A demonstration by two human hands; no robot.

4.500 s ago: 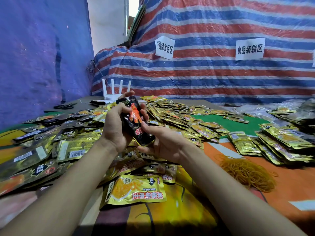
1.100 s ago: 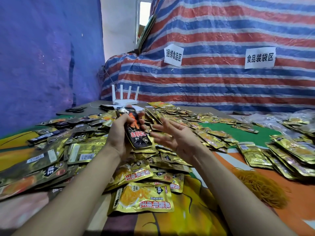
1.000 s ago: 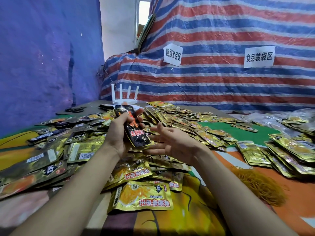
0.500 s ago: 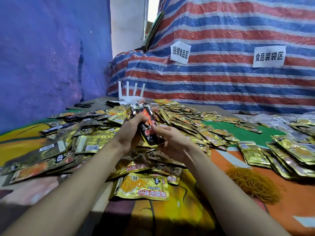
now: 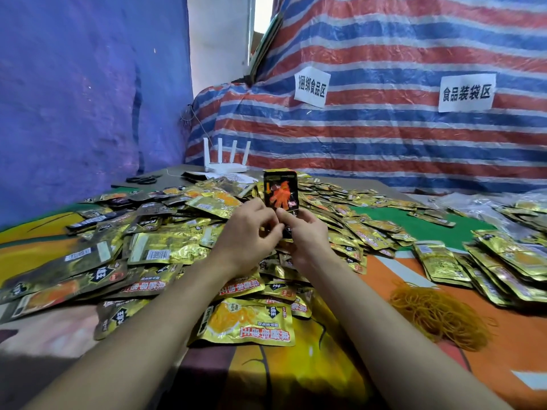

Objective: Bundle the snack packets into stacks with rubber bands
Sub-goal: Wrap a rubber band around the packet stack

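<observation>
Packet stack (image 5: 280, 192) now upright; left hand (image 5: 245, 232), right hand (image 5: 305, 235) grip btm.

**Heap to the left, bare strips to the right**

The left and middle of the worktop (image 5: 381, 269) are covered by a loose heap of gold snack packets (image 5: 165, 229). Above it an upright black packet stack (image 5: 280, 193) is gripped by the left hand (image 5: 245, 232) and right hand (image 5: 306, 236), held close together. Bare cloth is seen in a green patch (image 5: 414, 229) beyond the heap and in an orange strip running to the near edge. That strip is bounded on the right by rows of packets (image 5: 503, 267) and partly taken up by a pile of rubber bands (image 5: 438, 315). The rear is closed off by a striped tarpaulin (image 5: 384, 137), with a white router (image 5: 226, 162) and scissors (image 5: 142, 179) before it, and the left side by a blue wall (image 5: 88, 99).
</observation>
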